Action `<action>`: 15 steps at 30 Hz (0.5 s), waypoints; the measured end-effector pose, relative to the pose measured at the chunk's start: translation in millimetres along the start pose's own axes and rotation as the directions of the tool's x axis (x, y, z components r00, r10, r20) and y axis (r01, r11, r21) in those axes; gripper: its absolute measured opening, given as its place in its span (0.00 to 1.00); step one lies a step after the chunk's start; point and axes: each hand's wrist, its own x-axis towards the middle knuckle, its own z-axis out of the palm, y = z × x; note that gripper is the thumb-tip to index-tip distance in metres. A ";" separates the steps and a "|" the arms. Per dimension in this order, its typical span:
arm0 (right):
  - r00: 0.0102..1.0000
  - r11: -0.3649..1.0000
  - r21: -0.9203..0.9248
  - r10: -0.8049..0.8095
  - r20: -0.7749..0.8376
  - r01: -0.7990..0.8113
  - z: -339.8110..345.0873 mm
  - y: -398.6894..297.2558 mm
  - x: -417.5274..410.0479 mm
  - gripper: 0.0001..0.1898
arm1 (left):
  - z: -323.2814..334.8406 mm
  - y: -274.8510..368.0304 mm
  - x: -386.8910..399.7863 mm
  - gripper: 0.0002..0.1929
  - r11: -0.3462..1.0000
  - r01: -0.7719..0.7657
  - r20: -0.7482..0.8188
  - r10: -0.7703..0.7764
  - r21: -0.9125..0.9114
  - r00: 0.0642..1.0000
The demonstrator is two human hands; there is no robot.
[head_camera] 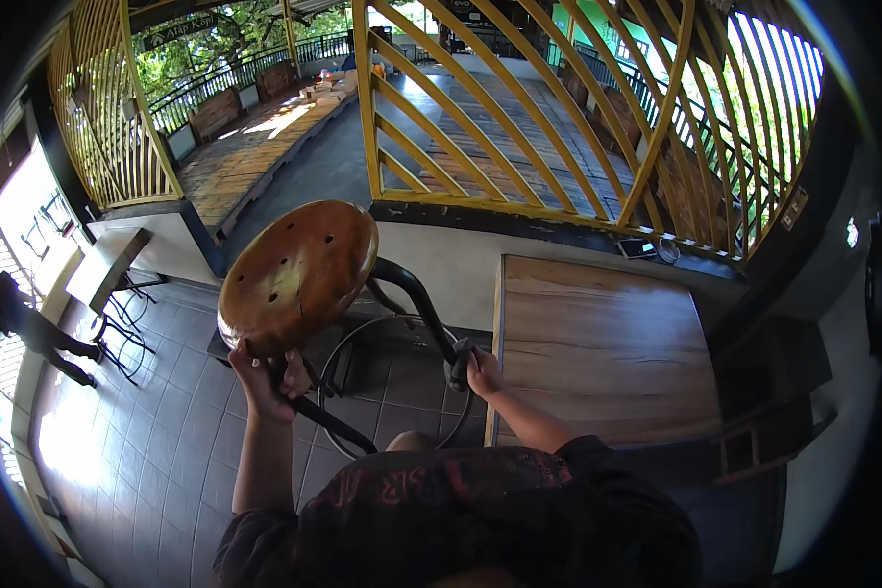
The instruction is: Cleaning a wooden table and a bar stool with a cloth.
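A stool with a round, glossy wooden seat (299, 275) is tilted in front of me. Several small holes pierce the seat, and bent black metal legs (411, 294) with a thin metal ring (333, 353) run from its underside. My left hand (268, 386) grips the stool just below the seat's near edge, where a leg meets it. Around another leg, right of the seat, my right hand (483, 371) presses a dark cloth (459, 362). The seat hides part of the underside and the tops of some legs.
A wood-topped table (610, 345) stands close on my right, with a dark chair (753, 441) beyond. A phone (636, 248) and a round object (667, 251) lie on the ledge under a yellow lattice screen (500, 117). At far left, a person (26, 316) stands near another table (110, 268).
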 end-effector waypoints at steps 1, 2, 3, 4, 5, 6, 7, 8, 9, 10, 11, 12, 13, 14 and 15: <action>1.000 0.998 -0.059 0.021 -0.010 -0.022 -2.2 -2.7 3.3 0.13 | 1.1 0.5 0.1 0.35 1.000 -0.011 0.021 0.011 -0.015 1.000; 0.997 0.999 0.021 -0.027 -0.072 0.028 -0.6 -6.7 4.1 0.14 | 1.7 2.2 -2.7 0.35 1.000 -0.009 0.025 0.009 -0.013 1.000; 0.997 0.999 0.022 -0.030 -0.073 0.032 -2.4 -20.0 8.8 0.14 | 2.2 4.6 -6.2 0.35 1.000 -0.016 0.056 0.015 0.005 0.998; 0.994 0.991 0.104 -0.069 -0.083 0.078 -6.7 -36.9 13.5 0.14 | 1.5 4.1 -6.2 0.35 1.000 -0.020 0.088 0.019 0.018 0.996; 0.990 0.975 0.185 -0.107 -0.095 0.124 -12.6 -55.1 19.3 0.15 | 2.3 2.1 -4.6 0.35 1.000 -0.020 0.092 0.019 0.014 0.996; 0.987 0.962 0.225 -0.133 -0.095 0.152 -17.0 -75.3 28.3 0.15 | 4.7 1.4 -5.9 0.35 1.000 -0.013 0.115 0.012 0.005 0.993; 0.983 0.948 0.264 -0.156 -0.095 0.176 -20.6 -96.1 38.4 0.15 | 5.3 -0.1 -7.0 0.35 1.000 -0.002 0.137 0.003 -0.004 0.991; 0.980 0.952 0.240 -0.168 -0.103 0.188 -24.3 -121.4 47.8 0.16 | 7.8 -0.8 -9.5 0.35 1.000 -0.005 0.131 0.005 -0.003 0.991; 0.978 0.956 0.215 -0.177 -0.112 0.198 -26.7 -144.0 55.5 0.16 | 12.0 -2.3 -9.7 0.35 0.999 -0.018 0.124 0.014 0.031 0.992; 0.978 0.957 0.216 -0.174 -0.112 0.195 -27.1 -160.8 61.8 0.16 | 14.7 -2.6 -10.0 0.36 0.997 -0.029 0.121 0.021 0.067 0.992; 0.963 0.937 0.247 -0.209 -0.173 0.248 -26.5 -174.3 68.5 0.15 | 12.6 -4.8 -10.1 0.36 0.996 -0.031 0.117 0.022 0.078 0.993; 0.941 0.914 0.270 -0.241 -0.239 0.303 -27.6 -184.9 71.8 0.13 | 12.3 -5.7 -9.0 0.36 0.996 -0.033 0.122 0.023 0.079 0.992; 0.945 0.929 0.236 -0.233 -0.231 0.286 -27.5 -192.2 68.5 0.12 | 10.8 -6.1 -9.0 0.36 0.997 -0.022 0.109 0.014 0.071 0.994; 0.944 0.928 0.236 -0.236 -0.232 0.289 -21.2 -183.9 65.1 0.12 | 8.2 -6.2 -9.3 0.36 0.998 -0.011 0.095 0.005 0.063 0.995; 0.954 0.931 0.252 -0.212 -0.213 0.263 -14.1 -167.5 59.8 0.12 | 5.6 -6.3 -9.9 0.36 0.998 -0.013 0.102 0.007 0.061 0.995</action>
